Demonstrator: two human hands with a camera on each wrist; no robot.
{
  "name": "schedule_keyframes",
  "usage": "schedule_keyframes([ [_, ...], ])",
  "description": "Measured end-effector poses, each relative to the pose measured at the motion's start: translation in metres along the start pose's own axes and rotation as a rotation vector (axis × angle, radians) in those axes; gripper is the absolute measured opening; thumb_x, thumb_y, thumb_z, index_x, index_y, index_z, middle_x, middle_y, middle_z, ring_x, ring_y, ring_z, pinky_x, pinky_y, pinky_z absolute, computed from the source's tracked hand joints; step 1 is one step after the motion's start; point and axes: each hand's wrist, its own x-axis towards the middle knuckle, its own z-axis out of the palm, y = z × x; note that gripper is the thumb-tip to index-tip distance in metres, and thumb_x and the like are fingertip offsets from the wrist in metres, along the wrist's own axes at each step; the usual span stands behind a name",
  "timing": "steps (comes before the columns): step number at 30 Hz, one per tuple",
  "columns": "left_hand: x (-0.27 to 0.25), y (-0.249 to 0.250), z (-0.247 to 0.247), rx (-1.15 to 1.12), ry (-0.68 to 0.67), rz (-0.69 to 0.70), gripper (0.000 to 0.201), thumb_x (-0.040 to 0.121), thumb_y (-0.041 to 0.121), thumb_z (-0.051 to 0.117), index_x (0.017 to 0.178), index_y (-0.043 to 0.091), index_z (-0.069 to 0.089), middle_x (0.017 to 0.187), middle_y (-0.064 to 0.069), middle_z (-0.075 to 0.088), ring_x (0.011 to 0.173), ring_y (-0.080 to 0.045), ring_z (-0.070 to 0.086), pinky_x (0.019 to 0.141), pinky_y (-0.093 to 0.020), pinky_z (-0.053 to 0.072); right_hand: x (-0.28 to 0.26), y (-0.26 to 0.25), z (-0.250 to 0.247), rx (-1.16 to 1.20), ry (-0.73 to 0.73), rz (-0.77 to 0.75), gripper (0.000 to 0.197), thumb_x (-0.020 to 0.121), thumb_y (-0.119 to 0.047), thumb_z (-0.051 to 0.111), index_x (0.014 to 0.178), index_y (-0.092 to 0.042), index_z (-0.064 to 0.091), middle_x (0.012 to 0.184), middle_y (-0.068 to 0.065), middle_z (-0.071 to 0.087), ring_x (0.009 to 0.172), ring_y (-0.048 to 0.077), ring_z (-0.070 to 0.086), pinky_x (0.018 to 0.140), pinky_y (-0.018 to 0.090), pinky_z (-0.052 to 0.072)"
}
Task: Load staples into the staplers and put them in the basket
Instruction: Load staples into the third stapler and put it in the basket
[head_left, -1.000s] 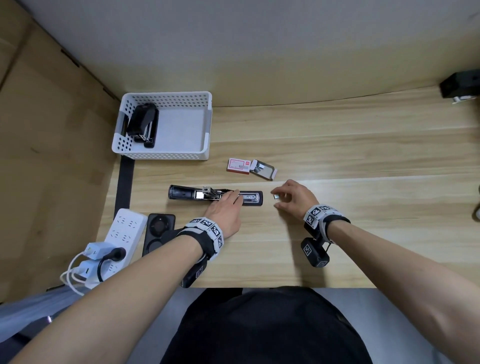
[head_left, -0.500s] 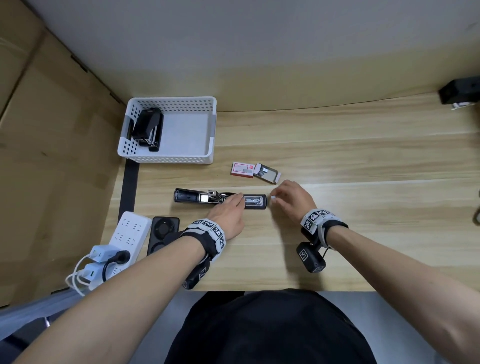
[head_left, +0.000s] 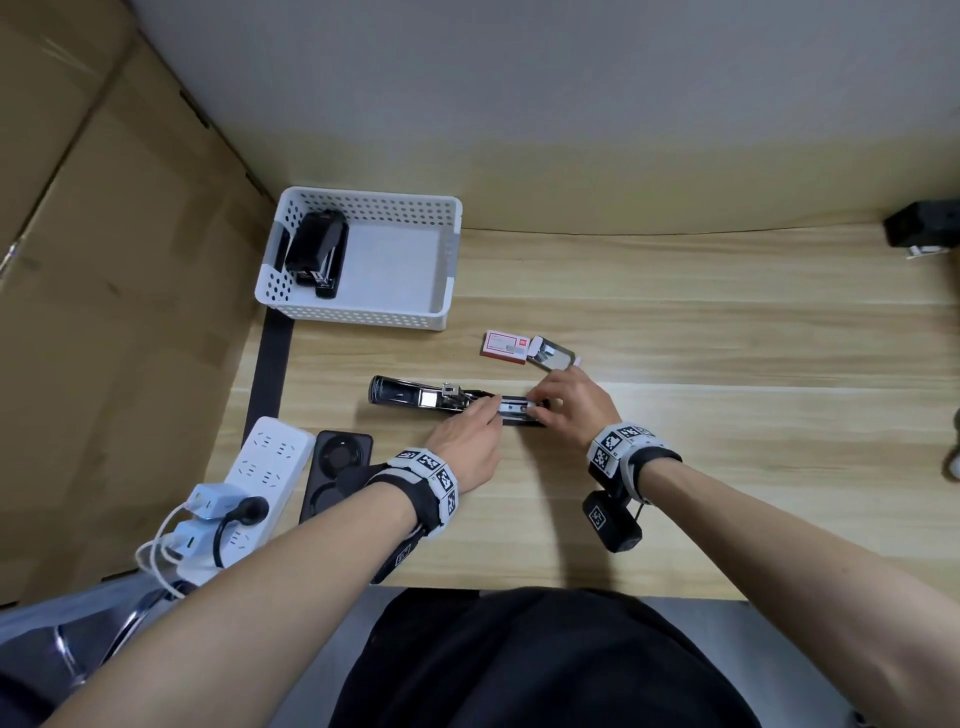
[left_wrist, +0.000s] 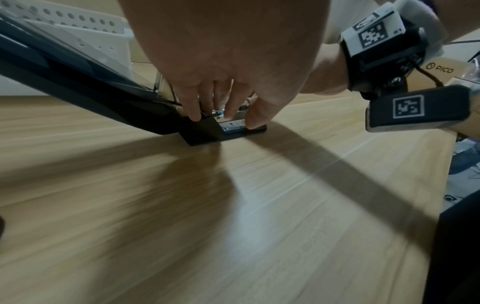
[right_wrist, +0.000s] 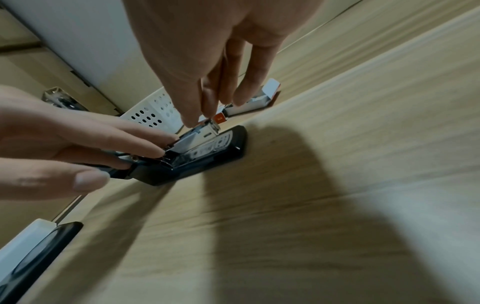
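The right hand (head_left: 574, 404) pinches a short strip of staples (right_wrist: 213, 125) in its fingertips over the far-right end of the metal channel of the open stapler (head_left: 415, 399), which lies flat on the wooden table (head_left: 727, 415). The left hand (head_left: 467, 447) steadies it, fingers extended and pressing on the channel's middle. Farther off lie the staple box (head_left: 506, 346), and far left the white basket (head_left: 363, 317) holding a second stapler (head_left: 317, 247).

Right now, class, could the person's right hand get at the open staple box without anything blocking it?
Probably yes. The right hand works at the open stapler, and the staple box lies just beyond its fingers on bare table, nothing between.
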Motion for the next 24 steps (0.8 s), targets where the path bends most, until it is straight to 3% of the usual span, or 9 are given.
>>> schedule_keyframes([
  [4, 0.001, -0.001, 0.002, 0.014, -0.032, -0.004, 0.052, 0.094, 0.015, 0.039, 0.143, 0.0, 0.035, 0.162, -0.009, 0.011, 0.149, -0.022, 0.01, 0.111, -0.039, 0.034, 0.001, 0.003, 0.007, 0.005, 0.006, -0.005, 0.011, 0.085, -0.029, 0.07, 0.094, -0.022, 0.072, 0.097, -0.008, 0.063, 0.096, 0.017, 0.05, 0.07, 0.04, 0.05],
  [11, 0.003, 0.0, 0.003, 0.02, -0.073, -0.023, 0.041, 0.093, 0.014, 0.04, 0.132, 0.002, 0.047, 0.162, -0.01, 0.009, 0.15, -0.021, 0.007, 0.109, -0.041, 0.038, 0.007, 0.004, 0.015, 0.007, -0.015, 0.015, 0.011, 0.083, -0.029, 0.072, 0.093, -0.024, 0.072, 0.092, -0.008, 0.064, 0.09, 0.015, 0.051, 0.072, 0.037, 0.049],
  [19, 0.004, 0.004, -0.001, -0.006, -0.1, -0.061, 0.037, 0.094, 0.013, 0.039, 0.129, 0.006, 0.049, 0.163, -0.007, 0.008, 0.15, -0.018, 0.005, 0.105, -0.045, 0.04, 0.007, 0.006, 0.01, 0.003, -0.032, 0.031, 0.021, 0.079, -0.033, 0.074, 0.099, -0.025, 0.071, 0.089, -0.007, 0.063, 0.089, 0.016, 0.053, 0.071, 0.038, 0.05],
  [24, 0.004, 0.006, -0.005, -0.003, -0.106, -0.061, 0.038, 0.095, 0.014, 0.039, 0.131, 0.007, 0.048, 0.162, -0.007, 0.009, 0.15, -0.018, 0.006, 0.103, -0.044, 0.042, 0.006, 0.012, -0.005, 0.018, -0.015, 0.055, 0.016, 0.079, -0.039, 0.074, 0.086, -0.026, 0.072, 0.087, -0.01, 0.06, 0.09, 0.012, 0.051, 0.072, 0.032, 0.046],
])
